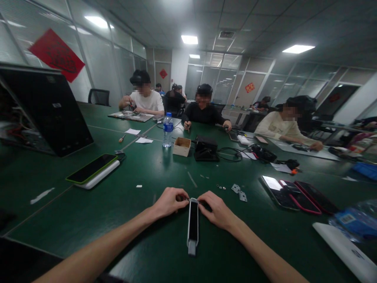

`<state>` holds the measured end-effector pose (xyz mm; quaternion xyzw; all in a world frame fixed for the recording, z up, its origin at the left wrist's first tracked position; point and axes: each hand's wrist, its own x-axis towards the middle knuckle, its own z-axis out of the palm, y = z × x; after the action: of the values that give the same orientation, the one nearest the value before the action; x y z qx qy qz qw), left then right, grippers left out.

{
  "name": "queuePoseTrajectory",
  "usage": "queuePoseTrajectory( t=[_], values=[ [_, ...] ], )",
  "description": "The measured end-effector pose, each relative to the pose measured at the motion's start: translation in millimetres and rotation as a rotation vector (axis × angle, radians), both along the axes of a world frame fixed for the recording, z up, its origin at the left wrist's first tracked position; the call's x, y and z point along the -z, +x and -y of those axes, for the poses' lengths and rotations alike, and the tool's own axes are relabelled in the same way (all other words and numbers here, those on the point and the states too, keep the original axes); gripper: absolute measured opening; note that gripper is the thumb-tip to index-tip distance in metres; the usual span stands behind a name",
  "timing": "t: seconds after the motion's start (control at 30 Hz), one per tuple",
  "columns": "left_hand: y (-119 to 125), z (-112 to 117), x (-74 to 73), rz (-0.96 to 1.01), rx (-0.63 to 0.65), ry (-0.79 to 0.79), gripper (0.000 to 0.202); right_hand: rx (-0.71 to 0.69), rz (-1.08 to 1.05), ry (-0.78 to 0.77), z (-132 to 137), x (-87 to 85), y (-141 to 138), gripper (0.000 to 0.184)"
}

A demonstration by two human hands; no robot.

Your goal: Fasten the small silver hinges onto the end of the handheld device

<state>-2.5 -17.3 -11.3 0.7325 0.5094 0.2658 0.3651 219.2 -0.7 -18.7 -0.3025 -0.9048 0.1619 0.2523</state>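
In front of me a long, narrow piece with a black middle, a pale silver rim and a metal tab at its near end (193, 224) points toward me. I cannot tell its exact kind. My left hand (172, 201) pinches at the left side of its far end, thumb and fingers together. From the right, my right hand (216, 207) grips the same end with curled fingers. Anything small between the fingertips is hidden. Beyond my right hand lie two small grey metal plates (239, 192) and several tiny bits (220, 187).
A water bottle (167, 130), a small cardboard box (182, 146) and a black device (206, 148) stand farther back. Phones lie left (92, 168) and right (282, 192). A computer case (53, 110) stands at left. Several people sit across the green table (141, 220).
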Motion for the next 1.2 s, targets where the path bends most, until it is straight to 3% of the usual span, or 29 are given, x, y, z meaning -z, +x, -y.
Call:
queuePoseTrajectory(
  t=[0.23,0.33,0.43,0.73,0.9,1.03,1.2],
  values=[
    [-1.4,0.2,-2.5,-0.002,0.001,-0.029,0.025,0.006,0.004,0.016,0.4,-2.8,1.6,0.014],
    [-2.5,-1.4,-1.8,-0.008,0.008,-0.03,0.026,0.066,0.024,0.031,0.5,-3.8,4.0,0.019],
    [-3.4,-3.4,0.7,0.005,0.014,-0.047,0.027,0.109,0.052,0.022,0.8,-3.6,5.9,0.012],
    [-3.1,-2.6,1.2,-0.002,0.027,-0.06,0.031,0.066,0.033,0.068,-0.6,-0.2,4.4,0.007],
    [-2.5,-2.8,-1.0,-0.067,0.062,0.066,0.025,0.077,0.045,0.057,-1.0,-0.7,4.7,0.007],
    [-3.5,-5.0,5.4,-0.114,0.09,0.201,0.02,0.084,0.067,0.046,-0.8,-0.9,4.7,0.007],
    [-4.3,-3.9,9.5,-0.193,0.096,0.227,0.02,0.094,0.071,0.043,-0.3,-1.9,3.9,0.007]
  ],
)
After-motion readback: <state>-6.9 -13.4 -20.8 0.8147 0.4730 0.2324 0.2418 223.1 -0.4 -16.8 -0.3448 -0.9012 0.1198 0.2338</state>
